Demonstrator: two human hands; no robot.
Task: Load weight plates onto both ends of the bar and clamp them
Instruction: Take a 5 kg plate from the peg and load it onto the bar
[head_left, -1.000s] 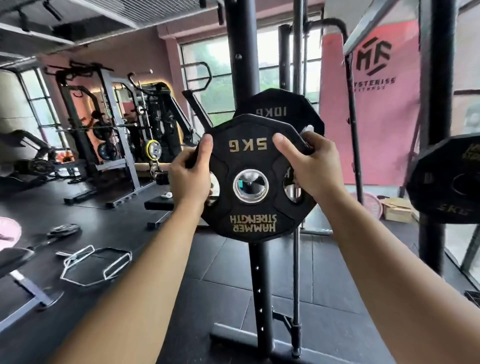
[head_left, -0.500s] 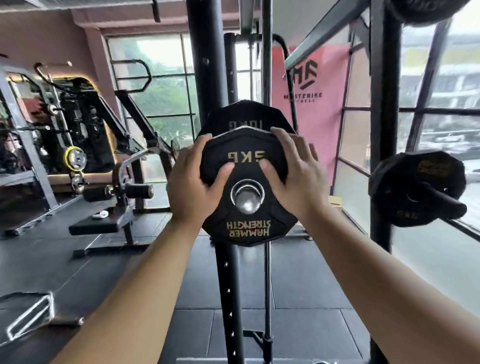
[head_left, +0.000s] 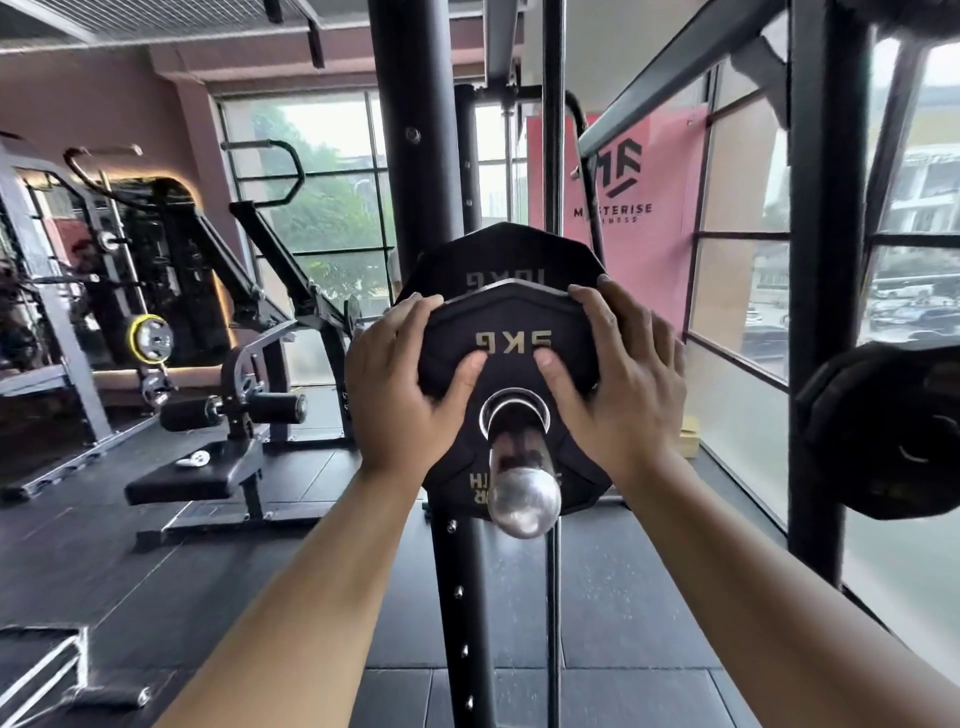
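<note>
The 5 kg plate (head_left: 511, 317) is on the bar (head_left: 522, 483), with the chrome end poking out toward us. Behind it on the bar sits the 10 kg plate (head_left: 498, 254), touching it. The left hand (head_left: 397, 395) grips the front plate left of the bar and the right hand (head_left: 623, 384) grips it on the right. Fingers (head_left: 613, 306) curl over the upper rim, thumbs pressing its face just above the bar.

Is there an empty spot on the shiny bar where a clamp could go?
Yes: the bare bar between the small plate and the bar's rounded end. The plate's top is crowded: left hand and right hand grip it, big plate close behind.
</note>
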